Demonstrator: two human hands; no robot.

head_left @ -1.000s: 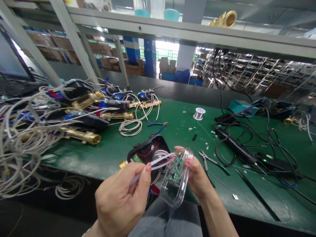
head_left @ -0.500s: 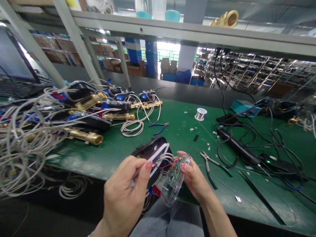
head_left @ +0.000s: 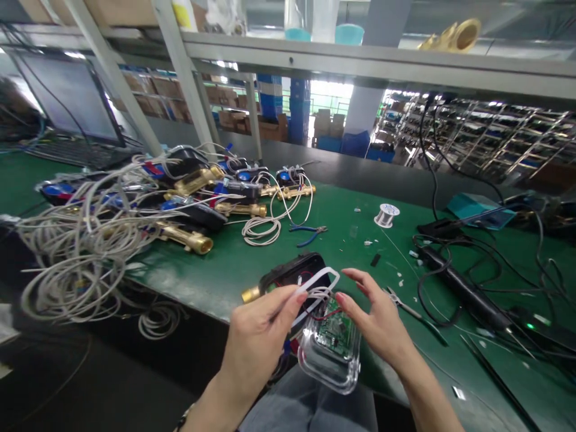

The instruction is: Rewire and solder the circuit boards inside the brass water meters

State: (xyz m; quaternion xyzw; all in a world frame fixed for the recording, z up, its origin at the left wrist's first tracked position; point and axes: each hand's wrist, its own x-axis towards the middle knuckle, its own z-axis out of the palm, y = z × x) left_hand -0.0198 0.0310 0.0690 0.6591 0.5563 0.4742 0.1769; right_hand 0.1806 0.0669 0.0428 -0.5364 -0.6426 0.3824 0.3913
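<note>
My left hand (head_left: 263,330) pinches a white loop-shaped gasket (head_left: 318,276) between thumb and fingers. Its far bend reaches up towards my right hand (head_left: 380,318), whose fingers are spread beside it. Below the right thumb lies a clear plastic cover (head_left: 330,382) with a green circuit board (head_left: 337,336) inside, at the bench edge above my lap. Whether the thumb touches the board or its wires, I cannot tell. Grey cable (head_left: 320,293) and thin red wires run from the board to an open black housing (head_left: 292,268), which has a brass pipe end (head_left: 250,294) and is partly behind my left hand.
Brass-bodied meters (head_left: 189,237) with tangled grey cables (head_left: 58,258) crowd the left. Blue-handled cutters (head_left: 308,235), a solder spool (head_left: 387,216) and pliers (head_left: 416,312) lie on the green mat. To the right are a soldering iron (head_left: 463,288) and tweezers (head_left: 499,381).
My right hand has let go of the clear cover and spread its fingers. The cover now lies flatter, showing more of the board. The gasket has moved over towards the right hand. The view has shifted left.
</note>
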